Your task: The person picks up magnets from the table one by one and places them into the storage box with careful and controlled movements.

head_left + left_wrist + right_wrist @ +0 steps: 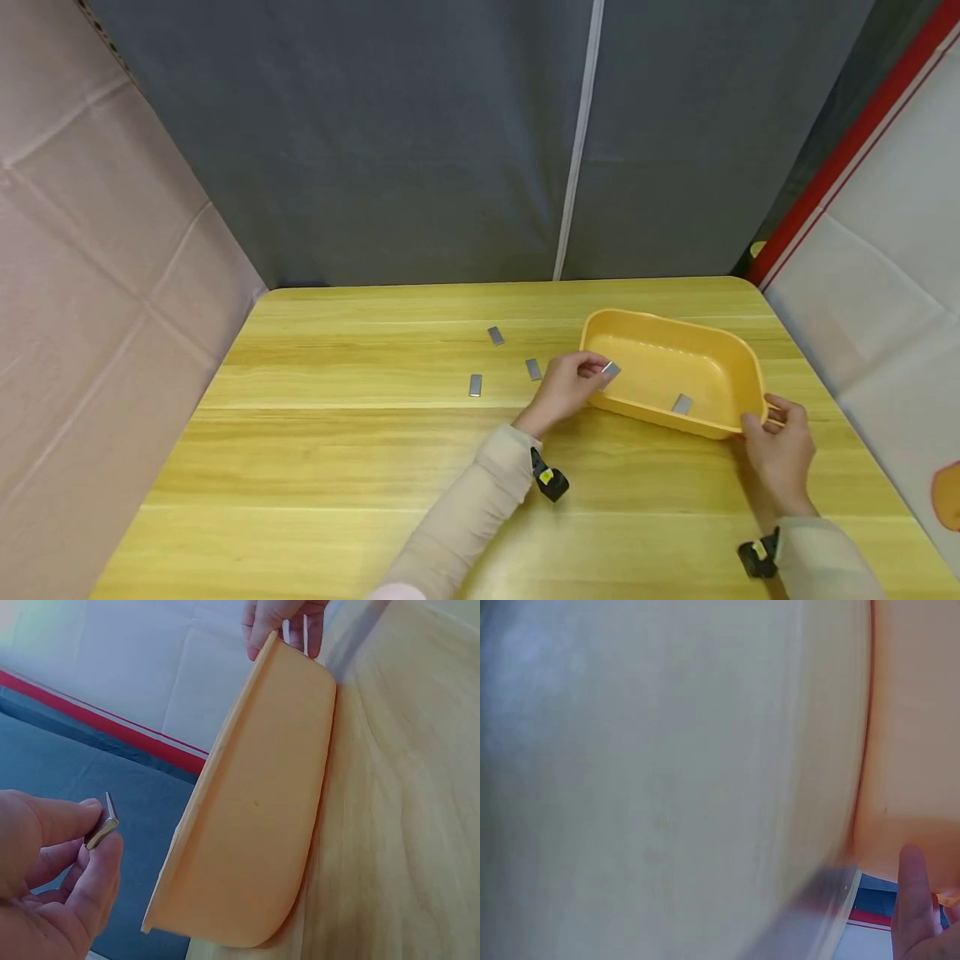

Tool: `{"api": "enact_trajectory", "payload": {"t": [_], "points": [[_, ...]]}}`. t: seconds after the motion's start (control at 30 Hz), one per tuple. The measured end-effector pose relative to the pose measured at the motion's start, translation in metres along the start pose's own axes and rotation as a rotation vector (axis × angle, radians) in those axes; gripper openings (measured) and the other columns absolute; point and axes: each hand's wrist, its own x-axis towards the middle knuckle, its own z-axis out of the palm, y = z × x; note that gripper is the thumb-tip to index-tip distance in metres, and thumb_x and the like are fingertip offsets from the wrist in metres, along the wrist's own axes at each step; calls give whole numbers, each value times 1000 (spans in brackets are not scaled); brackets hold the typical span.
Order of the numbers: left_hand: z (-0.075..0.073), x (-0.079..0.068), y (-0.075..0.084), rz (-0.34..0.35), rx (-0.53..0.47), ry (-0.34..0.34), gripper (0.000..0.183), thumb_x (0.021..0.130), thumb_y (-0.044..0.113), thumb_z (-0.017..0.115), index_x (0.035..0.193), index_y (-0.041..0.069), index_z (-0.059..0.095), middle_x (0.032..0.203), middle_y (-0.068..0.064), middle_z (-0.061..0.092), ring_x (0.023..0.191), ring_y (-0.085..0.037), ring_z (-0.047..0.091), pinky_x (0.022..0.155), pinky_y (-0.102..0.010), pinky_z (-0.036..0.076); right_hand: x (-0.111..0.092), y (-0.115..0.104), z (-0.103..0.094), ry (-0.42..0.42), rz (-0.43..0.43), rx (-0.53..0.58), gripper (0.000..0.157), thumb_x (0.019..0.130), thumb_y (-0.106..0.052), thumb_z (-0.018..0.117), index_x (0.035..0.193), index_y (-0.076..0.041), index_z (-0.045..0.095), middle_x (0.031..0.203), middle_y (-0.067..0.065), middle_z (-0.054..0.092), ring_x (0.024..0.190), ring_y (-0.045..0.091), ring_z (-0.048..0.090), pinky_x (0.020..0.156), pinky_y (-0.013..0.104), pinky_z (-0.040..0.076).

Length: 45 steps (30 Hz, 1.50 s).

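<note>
Between thumb and fingertips, my left hand (568, 385) pinches a small grey rectangular piece (611, 370) with shiny edges, held over the left rim of a yellow plastic basin (652, 421). The left wrist view shows this piece (102, 831) edge-on, apart from the basin's outer wall (255, 802). My right hand (782, 450) grips the basin's right end, thumb at the rim and other fingers beyond it. Part of that thumb (913, 889) shows against the wall in the right wrist view. Another grey piece (682, 404) lies inside the basin.
Three similar pieces lie on the wooden table (337, 467) left of the basin: one farther back (496, 336), one near my left hand (533, 369), one leftmost (476, 385). A grey curtain (375, 167) hangs behind, with pale cloth walls (885, 250) at the sides.
</note>
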Motion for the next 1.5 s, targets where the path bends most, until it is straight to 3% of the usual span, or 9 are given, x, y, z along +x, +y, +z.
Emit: {"api": "enact_trajectory", "payload": {"t": [0.23,0.53,0.87,1.17,1.5], "points": [[5,10,6,40,76,-6,17,84,20,61,95,7,64,83,3,61,72,-1,53,64,-12,43,1,1,0,-3,4,-9,44,80,-12,49,122,0,43,99,9,47,66,-10,36,52,3,34],[15,23,7,12,46,2,11,81,16,64,88,8,65,75,8,59,66,1,52,60,-11,43,2,3,1,-4,9,-4,44,80,-11,49,122,1,43,100,9,47,65,-10,36,50,3,35],[26,40,15,22,74,9,14,80,24,65,82,10,66,71,9,59,61,2,53,56,-11,43,2,3,0,-1,15,11,44,81,-11,49,123,1,42,101,10,47,65,-11,37,49,4,36],[32,49,19,-62,96,12,14,79,23,67,79,10,66,67,9,58,59,0,51,53,-12,41,2,-1,2,-14,3,51,44,80,-9,48,122,3,41,103,13,47,63,-13,37,45,7,40],[45,55,8,-174,184,12,6,76,12,68,80,8,67,66,5,60,58,-2,50,51,-11,39,1,0,1,-12,-2,52,44,80,-8,48,121,4,40,100,12,46,61,-13,37,44,8,41]]}}
